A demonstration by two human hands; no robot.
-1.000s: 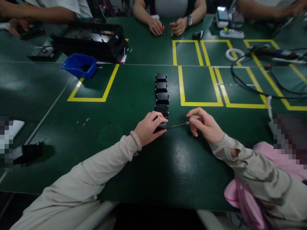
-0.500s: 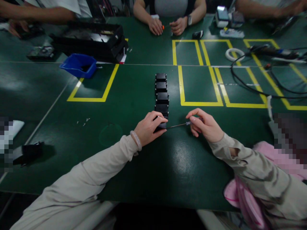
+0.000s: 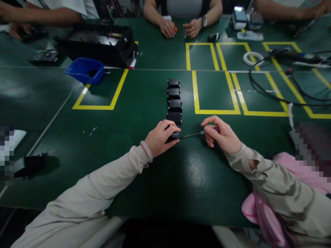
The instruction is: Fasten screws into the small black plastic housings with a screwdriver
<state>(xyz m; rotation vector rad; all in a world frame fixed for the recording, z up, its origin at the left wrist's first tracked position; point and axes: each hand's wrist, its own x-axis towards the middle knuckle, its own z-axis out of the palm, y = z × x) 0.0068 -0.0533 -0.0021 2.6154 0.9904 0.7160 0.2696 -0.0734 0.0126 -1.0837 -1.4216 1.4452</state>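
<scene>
My left hand point(image 3: 163, 137) is closed around a small black block point(image 3: 174, 135), the nearest in a row of similar black blocks point(image 3: 175, 104) with small bright bits along both sides. Between the fingers and thumb of my right hand point(image 3: 221, 134) is a screwdriver point(image 3: 202, 132), held almost level. Its thin metal shaft points left and its tip reaches the right side of the held block. Exactly where the tip meets the block is too small to make out. My fingers hide most of that block.
Left of the row lie several tiny screws point(image 3: 93, 131). A blue scoop bin point(image 3: 88, 71) stands before stacked black trays point(image 3: 103, 43). Black cable point(image 3: 254, 82) loops at right, near a white tape roll point(image 3: 252, 59). A co-worker's hands point(image 3: 191, 29) rest across the green table point(image 3: 144, 93).
The screwdriver's handle has turned slightly in my right fingers. My left hand and the row of blocks have stayed in place.
</scene>
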